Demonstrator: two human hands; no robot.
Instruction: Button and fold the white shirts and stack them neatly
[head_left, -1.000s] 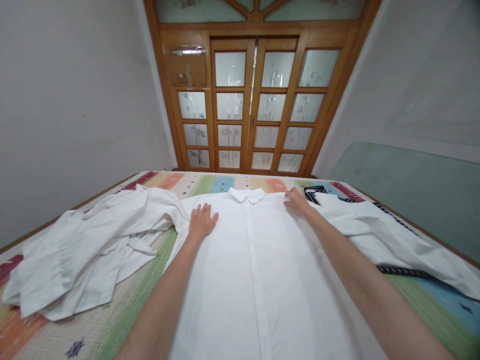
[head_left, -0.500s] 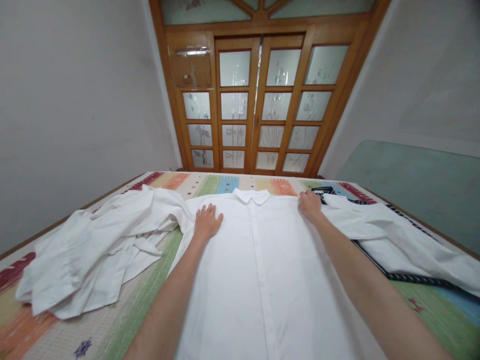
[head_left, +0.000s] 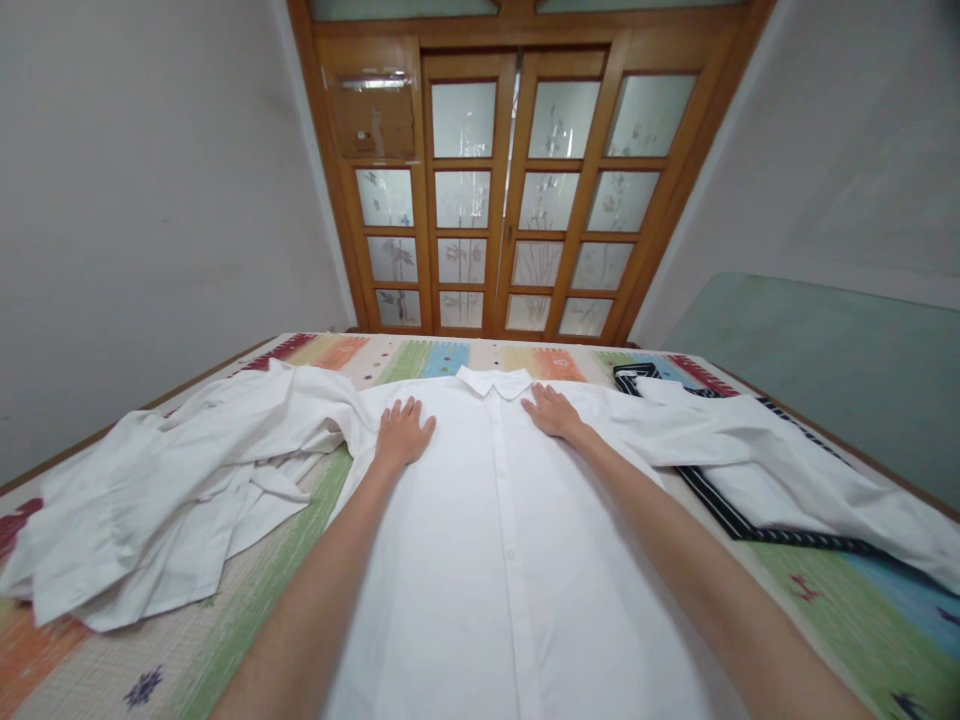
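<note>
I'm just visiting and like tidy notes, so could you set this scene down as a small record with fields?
Main item: white collared shirt, spread out front side up
Surface: striped, multicoloured cover
Left hand: palm down on the shirt, near its shoulder
Right hand: palm down on the shirt, right beside the collar
Left side: rumpled white fabric; how much is sleeve can't be told
Right side: sleeve stretched across a black-edged white item
Background: wooden doors with glass panes
</note>
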